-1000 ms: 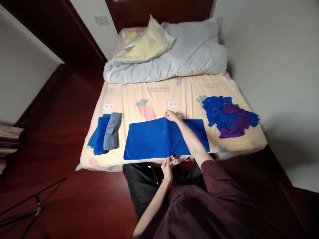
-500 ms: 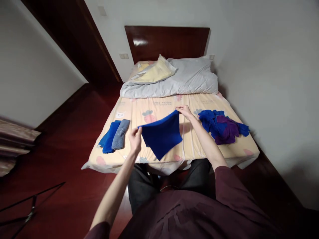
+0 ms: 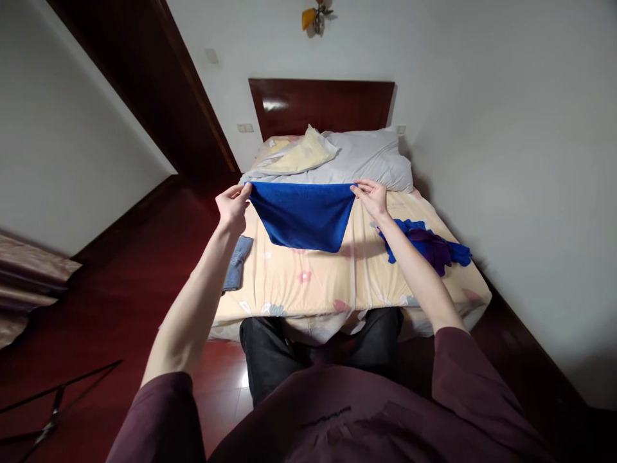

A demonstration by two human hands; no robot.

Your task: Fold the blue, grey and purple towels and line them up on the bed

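Observation:
A blue towel [image 3: 303, 215] hangs stretched between my two hands, above the bed [image 3: 332, 289]. My left hand [image 3: 234, 204] pinches its upper left corner, and my right hand [image 3: 371, 195] pinches the upper right one. The towel's top edge is taut and nearly level, while its lower edge hangs free. On the bed to the left lies a folded grey-blue towel [image 3: 238, 263], partly covered by my left forearm. A crumpled heap of blue and purple cloths [image 3: 429, 247] rests on the right side, partly behind my right forearm.
A grey quilt [image 3: 371, 154] and a pale yellow cloth [image 3: 308, 151] lie at the bed's head, before a dark wooden headboard [image 3: 322, 106]. A wall lamp [image 3: 314, 18] is above. At lower left a thin black stand [image 3: 55, 402] is on the red floor.
Both hands have risen and moved farther apart. The blue towel went from slanted and drooping to stretched level. My left forearm now hides the folded blue towels at the left.

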